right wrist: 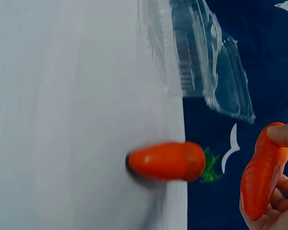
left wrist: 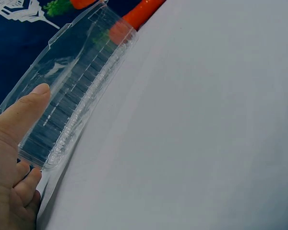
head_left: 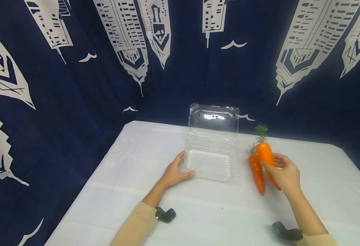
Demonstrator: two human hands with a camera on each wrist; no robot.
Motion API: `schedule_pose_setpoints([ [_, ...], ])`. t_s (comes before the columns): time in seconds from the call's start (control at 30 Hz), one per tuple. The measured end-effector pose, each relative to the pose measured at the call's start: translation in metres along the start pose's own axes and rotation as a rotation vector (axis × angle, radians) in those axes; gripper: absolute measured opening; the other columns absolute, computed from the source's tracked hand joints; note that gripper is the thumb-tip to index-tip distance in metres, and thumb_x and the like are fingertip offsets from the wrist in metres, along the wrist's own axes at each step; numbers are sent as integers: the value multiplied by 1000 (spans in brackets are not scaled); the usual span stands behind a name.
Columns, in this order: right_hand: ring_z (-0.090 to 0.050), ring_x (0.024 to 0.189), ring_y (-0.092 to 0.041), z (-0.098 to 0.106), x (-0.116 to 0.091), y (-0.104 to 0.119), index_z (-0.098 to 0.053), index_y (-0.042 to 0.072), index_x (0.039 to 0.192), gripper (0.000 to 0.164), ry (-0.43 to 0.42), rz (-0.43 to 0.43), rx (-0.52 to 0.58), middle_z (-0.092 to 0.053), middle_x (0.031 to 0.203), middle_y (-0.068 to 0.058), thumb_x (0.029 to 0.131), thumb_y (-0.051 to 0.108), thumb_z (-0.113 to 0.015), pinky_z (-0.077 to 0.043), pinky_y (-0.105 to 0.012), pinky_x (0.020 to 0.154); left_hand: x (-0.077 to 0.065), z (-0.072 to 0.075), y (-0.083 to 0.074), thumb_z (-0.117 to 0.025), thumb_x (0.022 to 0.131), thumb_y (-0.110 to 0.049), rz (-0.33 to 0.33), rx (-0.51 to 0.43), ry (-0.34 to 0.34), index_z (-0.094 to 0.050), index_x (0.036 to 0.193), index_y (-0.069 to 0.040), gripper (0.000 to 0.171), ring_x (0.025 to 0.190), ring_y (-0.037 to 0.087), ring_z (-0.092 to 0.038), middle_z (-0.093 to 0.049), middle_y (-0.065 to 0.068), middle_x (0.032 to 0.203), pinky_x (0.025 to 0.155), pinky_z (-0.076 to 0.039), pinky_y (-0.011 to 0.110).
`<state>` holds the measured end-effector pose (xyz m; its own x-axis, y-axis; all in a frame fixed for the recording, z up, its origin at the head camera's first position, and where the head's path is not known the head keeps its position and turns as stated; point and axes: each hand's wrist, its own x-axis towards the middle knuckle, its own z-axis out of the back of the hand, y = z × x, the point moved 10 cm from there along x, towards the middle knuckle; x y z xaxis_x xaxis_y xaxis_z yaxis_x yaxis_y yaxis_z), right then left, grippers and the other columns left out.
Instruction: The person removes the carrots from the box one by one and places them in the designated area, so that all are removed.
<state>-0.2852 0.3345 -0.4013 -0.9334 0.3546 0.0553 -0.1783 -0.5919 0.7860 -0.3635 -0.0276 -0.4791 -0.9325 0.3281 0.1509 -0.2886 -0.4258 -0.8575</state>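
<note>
A clear plastic clamshell container (head_left: 210, 164) lies on the table with its lid (head_left: 213, 118) raised at the back. My left hand (head_left: 173, 175) grips its left side near the front corner, the thumb along the front wall in the left wrist view. To the right, my right hand (head_left: 287, 174) holds an orange carrot (head_left: 264, 152) with a green leafy top, pinched between thumb and fingers. A second carrot (right wrist: 168, 163) lies on the table just left of the held one, its tip toward me.
A white cloth covers the table (head_left: 130, 150). Behind it hangs a dark blue curtain (head_left: 180, 85) printed with white buildings and birds. A dark wrist device (head_left: 166, 215) sits on the left forearm, another dark device (head_left: 287, 233) on the right.
</note>
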Motion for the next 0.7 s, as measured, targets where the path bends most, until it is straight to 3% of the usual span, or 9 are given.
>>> schedule_pose_setpoints([
  [0.33,-46,111,-43,18,8,-24,-38,-3,136,78,-13,-41,-40,-46,127,-28,83,51,-60,-52,-24,64,-2,2,1,-76,67,-52,7,5,-5,-24,146,-18,101,132,26,-31,-34,9,145,106,-26,48],
  [0.6,-46,112,-44,32,12,-52,-36,-6,136,80,-23,-104,-56,-43,128,-31,84,50,-59,-50,-43,75,0,0,-2,-76,67,-52,-8,-2,7,-24,146,-17,101,132,26,-31,-34,9,145,106,-26,48],
  [0.7,-45,112,-44,36,14,-61,-34,-6,137,81,-21,-136,-59,-42,130,-31,84,50,-59,-49,-42,75,0,-1,-1,-76,67,-52,-5,-4,11,-24,146,-17,101,132,26,-31,-34,9,145,106,-26,47],
])
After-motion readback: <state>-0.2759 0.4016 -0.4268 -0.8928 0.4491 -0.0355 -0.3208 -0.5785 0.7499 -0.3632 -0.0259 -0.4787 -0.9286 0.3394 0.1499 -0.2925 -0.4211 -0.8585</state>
